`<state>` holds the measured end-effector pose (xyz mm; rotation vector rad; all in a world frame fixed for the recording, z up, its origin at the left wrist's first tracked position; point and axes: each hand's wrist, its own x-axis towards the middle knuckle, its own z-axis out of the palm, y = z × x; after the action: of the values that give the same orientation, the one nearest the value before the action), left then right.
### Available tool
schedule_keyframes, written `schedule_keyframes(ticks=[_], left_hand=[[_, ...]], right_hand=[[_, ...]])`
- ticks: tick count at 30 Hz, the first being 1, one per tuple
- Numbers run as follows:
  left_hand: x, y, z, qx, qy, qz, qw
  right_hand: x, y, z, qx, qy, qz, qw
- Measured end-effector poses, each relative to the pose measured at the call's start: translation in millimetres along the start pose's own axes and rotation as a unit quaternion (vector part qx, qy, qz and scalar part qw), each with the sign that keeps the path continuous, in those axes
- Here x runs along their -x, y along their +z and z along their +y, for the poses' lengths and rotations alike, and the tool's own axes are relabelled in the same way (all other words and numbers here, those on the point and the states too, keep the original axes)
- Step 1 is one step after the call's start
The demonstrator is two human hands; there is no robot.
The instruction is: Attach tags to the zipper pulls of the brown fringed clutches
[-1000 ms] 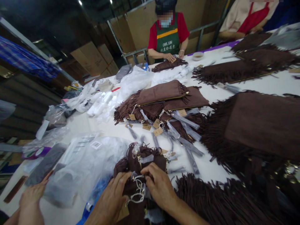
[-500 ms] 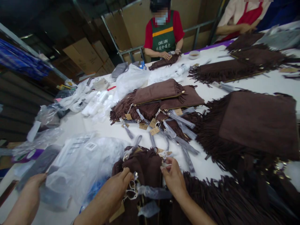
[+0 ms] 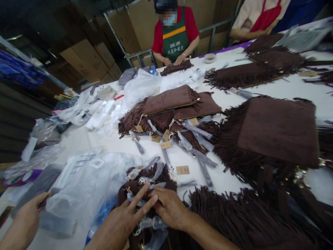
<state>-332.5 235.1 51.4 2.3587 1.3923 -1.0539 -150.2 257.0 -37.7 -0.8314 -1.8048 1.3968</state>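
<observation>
My left hand (image 3: 125,217) lies on a folded brown fringed bag (image 3: 145,177) at the near edge of the white table (image 3: 78,139), fingers stretched out and spread. My right hand (image 3: 170,208) rests beside it on the same bag, fingers bent and pressed onto its plastic-wrapped straps and white tag strings. A loose paper tag (image 3: 182,169) lies just beyond the bag. Clear plastic bags (image 3: 88,184) are heaped to the left of my hands.
Another person's hand (image 3: 24,222) reaches in at the bottom left. Stacks of brown fringed bags (image 3: 177,104) with tags fill the middle, larger ones (image 3: 278,128) the right. A worker in a green apron (image 3: 174,38) handles a bag at the far edge. Cardboard boxes (image 3: 85,62) stand behind.
My right hand came back down from the tag strings onto the bag. My left hand opened and spread its fingers flat. The bag is now bunched tighter under both hands.
</observation>
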Motion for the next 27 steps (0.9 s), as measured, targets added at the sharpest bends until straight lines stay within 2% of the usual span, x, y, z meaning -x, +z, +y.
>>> schedule_keyframes(ticks=[3, 7, 9, 11, 14, 16, 18, 22, 27], left_hand=[[-5, -0.8, 1, -0.024, -0.03, -0.014, 0.999], [-15, -4.3, -5, 0.004, -0.037, 0.007, 0.999], [-21, -7.0, -9, 0.025, -0.017, 0.018, 0.999], [-27, -9.9, -13, 0.047, 0.015, 0.037, 0.998], [-41, -14.5, -17, 0.065, 0.061, 0.068, 0.994], [-52, -18.5, -18, 0.064, 0.083, 0.075, 0.992], [-61, -23.2, -18, 0.062, 0.107, 0.07, 0.99], [-63, -27.3, -12, 0.073, 0.123, 0.065, 0.988], [-41, -14.5, -10, 0.065, 0.034, 0.1, 0.992]], right_hand=[[1, 4, 5, -0.002, 0.018, -0.009, 1.0], [12, -9, 22, 0.062, 0.124, -0.02, 0.99], [24, -23, 34, 0.17, 0.176, -0.033, 0.969], [38, -34, 42, 0.286, 0.197, -0.074, 0.935], [56, -41, 42, 0.382, 0.181, -0.143, 0.895], [65, -42, 34, 0.396, 0.166, -0.162, 0.888], [77, -45, 21, 0.388, 0.163, -0.134, 0.897], [110, -60, -5, 0.376, 0.183, -0.002, 0.908], [139, -84, -7, 0.338, 0.209, 0.001, 0.918]])
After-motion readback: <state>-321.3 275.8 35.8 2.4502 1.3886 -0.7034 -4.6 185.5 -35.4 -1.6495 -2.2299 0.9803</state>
